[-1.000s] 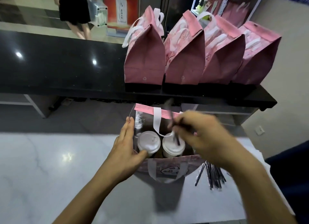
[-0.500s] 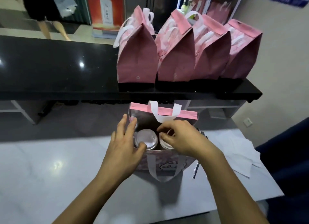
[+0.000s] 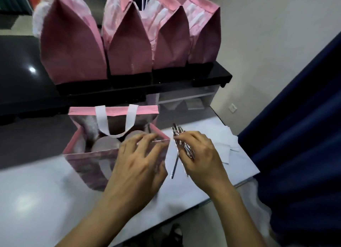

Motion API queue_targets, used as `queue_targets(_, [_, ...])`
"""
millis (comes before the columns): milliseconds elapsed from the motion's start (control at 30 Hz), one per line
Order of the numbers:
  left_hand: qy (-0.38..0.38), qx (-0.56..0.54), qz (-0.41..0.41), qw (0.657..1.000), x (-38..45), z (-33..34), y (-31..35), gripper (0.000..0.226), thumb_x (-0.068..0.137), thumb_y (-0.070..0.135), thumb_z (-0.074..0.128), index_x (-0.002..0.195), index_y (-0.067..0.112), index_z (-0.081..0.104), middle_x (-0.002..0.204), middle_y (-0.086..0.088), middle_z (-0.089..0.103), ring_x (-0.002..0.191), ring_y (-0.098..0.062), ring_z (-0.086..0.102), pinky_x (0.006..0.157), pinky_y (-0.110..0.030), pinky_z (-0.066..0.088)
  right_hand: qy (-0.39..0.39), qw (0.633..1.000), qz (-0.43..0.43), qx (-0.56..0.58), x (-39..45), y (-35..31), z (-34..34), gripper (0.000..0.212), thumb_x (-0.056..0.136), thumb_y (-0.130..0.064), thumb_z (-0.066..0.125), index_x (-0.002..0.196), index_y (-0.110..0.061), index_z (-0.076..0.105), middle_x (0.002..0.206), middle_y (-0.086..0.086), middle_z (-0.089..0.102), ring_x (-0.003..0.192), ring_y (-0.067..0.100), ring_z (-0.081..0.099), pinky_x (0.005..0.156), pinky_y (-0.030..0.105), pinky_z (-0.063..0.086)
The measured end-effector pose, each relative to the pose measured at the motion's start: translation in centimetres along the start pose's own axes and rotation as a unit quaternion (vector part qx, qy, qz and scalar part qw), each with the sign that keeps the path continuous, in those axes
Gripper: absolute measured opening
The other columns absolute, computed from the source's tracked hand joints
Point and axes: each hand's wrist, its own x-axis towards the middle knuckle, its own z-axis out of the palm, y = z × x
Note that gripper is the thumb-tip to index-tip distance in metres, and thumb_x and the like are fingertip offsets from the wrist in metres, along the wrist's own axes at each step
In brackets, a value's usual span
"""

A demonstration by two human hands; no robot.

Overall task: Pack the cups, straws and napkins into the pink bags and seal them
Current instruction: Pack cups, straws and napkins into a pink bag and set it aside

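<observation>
An open pink bag (image 3: pixel 86 163) with white handles stands on the white marble table (image 3: pixel 36 200). The white lid of a cup (image 3: pixel 104 144) shows inside it. My left hand (image 3: pixel 140 165) rests on the bag's near right rim, fingers spread. My right hand (image 3: pixel 201 158) is just right of the bag and grips a bundle of wrapped straws (image 3: pixel 181 145). One straw (image 3: pixel 175 164) hangs down from the bundle. White napkins (image 3: pixel 228 145) lie on the table behind my right hand.
Several sealed pink bags (image 3: pixel 129 43) stand in a row on the black counter (image 3: pixel 22 77) behind the table. A dark blue cloth (image 3: pixel 304 136) hangs at the right. The table's edge runs close to my right wrist.
My right hand has left the bag's inside and moved right to the straws, taking hold of a bundle. My left hand slid to the bag's right rim. The view swung right.
</observation>
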Motion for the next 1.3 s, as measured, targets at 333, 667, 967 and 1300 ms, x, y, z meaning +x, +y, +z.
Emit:
queue_targets(333, [-0.015, 0.023, 0.036, 0.999, 6.0, 7.6, 8.3, 0.035, 0.086, 0.030, 0.051, 0.117, 0.021, 0.064, 0.128, -0.005, 0.060, 0.122, -0.034, 0.052, 0.111, -0.051, 0.032, -0.027, 0.989, 0.131, -0.057, -1.3, 16.9, -1.6, 0.022, 0.092, -0.020, 0.065, 0.113, -0.024, 0.069, 0.112, -0.006, 0.067, 0.103, 0.018, 0.059, 0.093, 0.037, 0.048])
queue_targets(667, [-0.027, 0.029, -0.015, 0.999, 8.9, 12.5, 10.7, 0.035, 0.083, 0.027, 0.060, 0.116, 0.018, 0.066, 0.125, -0.007, 0.062, 0.118, -0.036, 0.053, 0.104, -0.049, 0.038, -0.114, 0.964, 0.177, -0.161, 4.0, 28.5, 1.8, 0.046, 0.084, -0.039, 0.071, 0.126, -0.024, 0.061, 0.120, 0.002, 0.059, 0.112, 0.027, 0.053, 0.096, 0.040, 0.035])
queue_targets(967, [-0.054, 0.006, -0.042, 0.998, 11.8, 15.1, 10.7, 0.037, 0.084, 0.027, 0.060, 0.120, 0.021, 0.064, 0.126, -0.001, 0.060, 0.118, -0.032, 0.053, 0.100, -0.044, 0.040, -0.199, 0.958, 0.200, 0.047, 5.5, 30.1, -0.9, 0.010, 0.088, -0.023, 0.065, 0.097, -0.026, 0.067, 0.091, -0.012, 0.069, 0.089, 0.013, 0.062, 0.081, 0.031, 0.048])
queue_targets(1300, [-0.073, 0.004, -0.075, 0.994, 12.6, 15.8, 10.3, 0.036, 0.088, 0.034, 0.053, 0.121, 0.025, 0.064, 0.127, 0.004, 0.058, 0.117, -0.028, 0.052, 0.099, -0.039, 0.038, -0.229, 0.946, 0.162, -0.159, 13.1, 34.3, 0.8, 0.051, 0.093, -0.031, 0.058, 0.142, -0.021, 0.046, 0.114, 0.009, 0.070, 0.108, 0.033, 0.061, 0.096, 0.041, 0.040])
